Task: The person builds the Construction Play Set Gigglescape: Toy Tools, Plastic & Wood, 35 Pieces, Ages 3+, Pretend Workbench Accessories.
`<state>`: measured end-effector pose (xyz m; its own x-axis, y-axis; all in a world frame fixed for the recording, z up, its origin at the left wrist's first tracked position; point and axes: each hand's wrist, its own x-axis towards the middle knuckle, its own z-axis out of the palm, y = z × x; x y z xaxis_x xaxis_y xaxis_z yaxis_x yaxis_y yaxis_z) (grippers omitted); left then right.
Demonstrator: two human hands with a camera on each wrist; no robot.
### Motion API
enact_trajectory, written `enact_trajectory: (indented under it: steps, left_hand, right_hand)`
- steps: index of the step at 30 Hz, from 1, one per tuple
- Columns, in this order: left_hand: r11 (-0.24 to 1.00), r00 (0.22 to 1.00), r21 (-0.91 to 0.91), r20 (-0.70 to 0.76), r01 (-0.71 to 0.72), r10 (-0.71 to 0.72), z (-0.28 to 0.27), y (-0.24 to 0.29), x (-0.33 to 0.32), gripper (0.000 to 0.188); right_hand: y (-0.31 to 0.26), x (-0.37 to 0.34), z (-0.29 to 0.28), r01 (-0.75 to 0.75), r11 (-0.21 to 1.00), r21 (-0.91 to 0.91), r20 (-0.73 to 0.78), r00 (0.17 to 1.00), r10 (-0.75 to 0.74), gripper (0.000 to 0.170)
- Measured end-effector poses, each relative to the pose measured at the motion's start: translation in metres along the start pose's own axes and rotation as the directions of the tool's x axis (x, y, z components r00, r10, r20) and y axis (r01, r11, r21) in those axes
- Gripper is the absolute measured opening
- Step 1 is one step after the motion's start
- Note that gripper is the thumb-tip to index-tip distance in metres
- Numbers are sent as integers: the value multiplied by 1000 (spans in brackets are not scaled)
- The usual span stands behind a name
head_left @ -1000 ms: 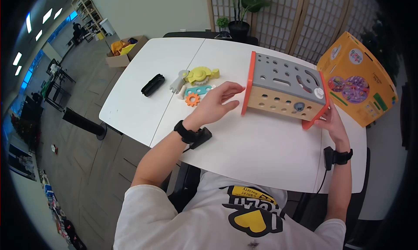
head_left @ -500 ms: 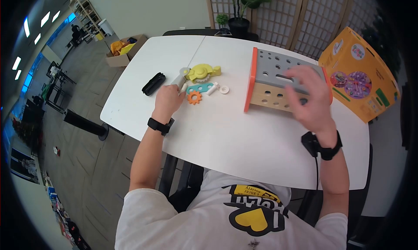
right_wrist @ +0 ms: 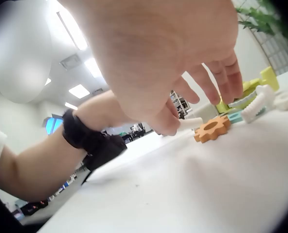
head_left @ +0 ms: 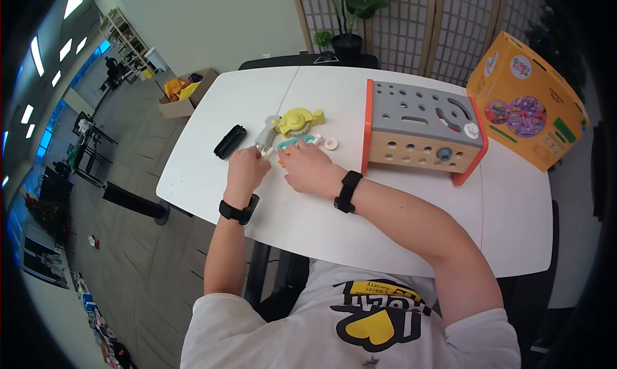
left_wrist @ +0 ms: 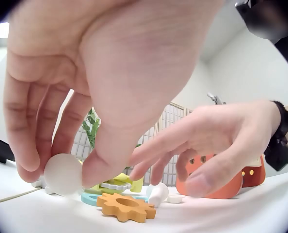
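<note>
My left hand (head_left: 246, 173) is at the left of the loose toy parts. Its thumb and fingers pinch a white peg (right_wrist: 190, 123), whose round end (left_wrist: 64, 174) faces the left wrist camera. Over the orange gear (right_wrist: 213, 128) and the teal strip with holes (head_left: 292, 142) hovers my right hand (head_left: 308, 170), its fingers loosely extended and holding nothing. A white threaded screw (right_wrist: 254, 107) lies by the strip, with a white ring (head_left: 331, 144) to its right. Behind the hands are a yellow toy saw (head_left: 297, 120) and a grey wrench-like piece (head_left: 265, 132).
A toy workbench (head_left: 418, 121) with a grey perforated top and red ends stands on the right of the white table (head_left: 398, 221). Beyond it stands an orange box (head_left: 520, 105). A black case (head_left: 230, 142) lies left of the parts.
My left hand moved left from beside the workbench to the loose parts and now pinches the white peg. The right hand let go of the workbench and crossed left over the gear.
</note>
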<state>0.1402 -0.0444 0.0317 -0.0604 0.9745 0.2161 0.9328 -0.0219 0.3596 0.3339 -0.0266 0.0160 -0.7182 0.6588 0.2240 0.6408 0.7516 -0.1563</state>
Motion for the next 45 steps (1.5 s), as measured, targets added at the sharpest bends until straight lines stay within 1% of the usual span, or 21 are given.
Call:
enact_trajectory:
  steps: [2,5,8,11,15,17,18,20,21,23,24,25,28,34,35,37,38,40,41,44,45]
  left_hand:
    - [1000,1000,-5,-12,0,0,0,-3,-2,22]
    - [1000,1000,-20,0,12,-12,-6,-1,-4,22]
    - [999,999,-18,-28,-30,30,-6,-6,-3,23]
    - [998,998,-49,-56,-39,36,-8,-6,-2,24]
    - [989,997,-140,-67,-55,46,-18,1,-5,26]
    - [984,995,-169,-83,-65,52,-26,8,-8,25]
    - [970,993,-230,-102,-77,55,-33,12,-9,24]
    - [929,989,-355,-140,-100,53,-48,20,-14,23]
    - [907,987,-402,-142,-124,72,-52,22,-16,21]
    - [881,981,-446,-171,-159,91,-56,28,-18,21]
    - [867,978,-467,-186,-177,100,-58,31,-19,21]
    - [857,975,-478,-196,-192,109,-60,36,-20,20]
    - [822,971,-523,-187,-226,149,-65,51,-25,20]
    - [775,947,-546,-210,-320,243,-64,80,-29,20]
    - [749,936,-561,-231,-352,267,-61,82,-29,25]
    - [699,928,-612,-266,-371,259,-54,86,-30,30]
    - [671,925,-636,-283,-380,255,-51,89,-30,33]
    - [699,916,-595,-301,-397,264,-47,97,-30,38]
    - [711,912,-575,-309,-405,270,-45,100,-30,40]
    - [687,895,-582,-202,-436,398,-36,107,-30,42]
    - [655,878,-605,-171,-452,448,-30,109,-29,43]
  right_hand:
    - [-3,6,19,15,994,-112,-116,993,-28,28]
    - [-4,13,27,28,977,-212,-40,999,-37,23]
    - [-2,15,28,84,975,-208,-13,996,-88,21]
    - [3,11,32,97,988,-124,-36,994,-102,19]
    - [9,5,24,21,982,190,-10,1000,-20,18]
    - [7,-2,6,-29,953,301,2,1000,30,21]
    - [7,-5,-5,-77,910,408,-4,996,86,23]
    - [10,-9,-23,-160,783,601,9,981,193,29]
    - [14,-5,-22,-286,688,667,80,945,316,35]
    - [23,-3,-37,-331,327,885,196,902,385,35]
    - [25,-4,-45,-332,119,936,261,879,399,35]
    - [26,-5,-50,-260,0,966,236,879,415,35]
    - [26,-15,-69,-128,-230,965,209,904,374,33]
    - [22,-34,-83,-95,-302,948,179,948,263,42]
    - [21,-38,-83,-96,-319,943,182,951,251,45]
    - [21,-47,-85,-99,-353,930,187,956,226,52]
    - [21,-53,-85,-78,-354,932,173,954,243,54]
    - [21,-67,-85,-36,-352,935,144,948,285,57]
    - [23,-74,-85,-34,-286,958,116,954,276,58]
    - [28,-98,-88,-29,-88,996,51,965,257,60]
    - [29,-107,-92,-33,-29,999,39,965,258,60]
